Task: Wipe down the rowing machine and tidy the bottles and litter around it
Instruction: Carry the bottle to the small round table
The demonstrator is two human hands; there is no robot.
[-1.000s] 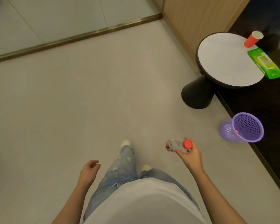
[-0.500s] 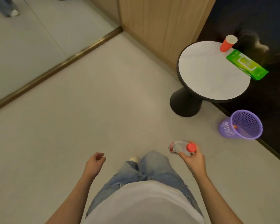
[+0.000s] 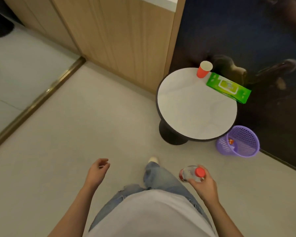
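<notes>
Pale floor [image 3: 67,151] fills most of the head view, the only view I get. Wood-panel wall [image 3: 118,40] stands behind the counter, with a dark glossy panel [image 3: 246,31] along the counter's far right.

The round white counter [image 3: 191,108] on its black pedestal carries an orange paper cup [image 3: 203,70] at the far rim. A green wipes pack [image 3: 228,88] lies just beside the cup, overhanging the counter's rim. I read the pack as parked there for the wiping part.

A purple mesh basket [image 3: 222,146] sits on the floor just beside the counter's near right edge. Its mouth faces me and there is some small litter inside; can't tell what.

Hands: the right hand [image 3: 204,185] has its fingers curled round a clear bottle [image 3: 190,173] with a red cap. It grips at the cap end and the bottle lies roughly sideways, on the counter's near side and short of the basket. Full or empty, can't tell.

The left hand [image 3: 97,173] holds nothing, fingers loosely curled, well apart from the counter on its near left, probably kept free for the next pickup.

Rowing machine not in view. My guess is the bottle is meant for the basket or the counter; which one I can't say.
</notes>
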